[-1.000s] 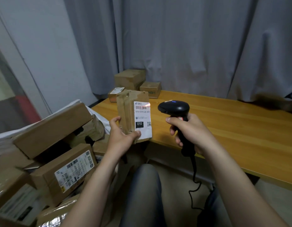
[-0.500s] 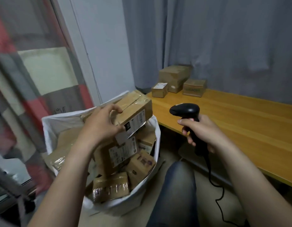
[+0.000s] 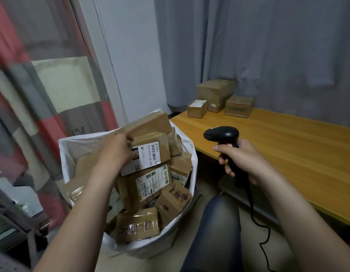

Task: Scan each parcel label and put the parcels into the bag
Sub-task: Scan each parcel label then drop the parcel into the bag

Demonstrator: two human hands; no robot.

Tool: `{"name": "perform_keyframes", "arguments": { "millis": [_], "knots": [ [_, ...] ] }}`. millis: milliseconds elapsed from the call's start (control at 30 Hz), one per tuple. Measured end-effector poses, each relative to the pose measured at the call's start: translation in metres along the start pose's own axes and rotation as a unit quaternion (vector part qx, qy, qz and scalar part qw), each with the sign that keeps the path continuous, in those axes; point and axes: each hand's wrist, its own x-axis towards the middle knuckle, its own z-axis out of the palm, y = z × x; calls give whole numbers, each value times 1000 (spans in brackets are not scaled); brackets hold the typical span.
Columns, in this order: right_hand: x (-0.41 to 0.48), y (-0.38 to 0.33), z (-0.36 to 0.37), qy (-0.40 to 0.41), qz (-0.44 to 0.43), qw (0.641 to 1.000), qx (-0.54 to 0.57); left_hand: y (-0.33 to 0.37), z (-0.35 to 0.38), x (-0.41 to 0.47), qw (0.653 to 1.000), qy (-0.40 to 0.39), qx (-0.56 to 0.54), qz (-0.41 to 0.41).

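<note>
Parcel point(image 3: 152, 149) is resting on top of the pile in the bag point(image 3: 70, 146), our left hand point(image 3: 115, 154) curling over its end. Right hand point(image 3: 242, 160) is gripping the scanner point(image 3: 222, 134), right of the bag. We're judging it light and stiff: grab the cardboard edges, not the slick label.

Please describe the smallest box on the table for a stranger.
On the table, find the far corner by the curtain. The small box stands left of a bigger box and a green-printed box; only it carries a white label on top.
</note>
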Motion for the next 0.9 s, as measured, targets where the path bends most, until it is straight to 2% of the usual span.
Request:
{"name": "perform_keyframes", "arguments": {
  "millis": [133, 300, 467, 567, 733, 900],
  "knots": [
    [-1, 0, -1, -1, 4, 1000, -3, 18, -2, -1, 998, 24, 41, 30],
    [5, -12, -7, 16, -14, 1000, -16, 77, -3, 4, 992, 3, 49, 116],
    [17, -25, -31, 53, -16, 998, -27, 136, 7, 22, 981, -20, 11, 195],
    [27, -31, -56, 76, -25, 997, -5, 169, 26, 39, 972, -51, -63, 221],
    [60, -36, -90, 111, -26, 993, 27, 228, 78, 66, 952, -131, -190, 199],
    [109, -25, -129, 166, -12, 985, 35, 273, 137, 101, 941, -198, -223, 159]
  ]
}}
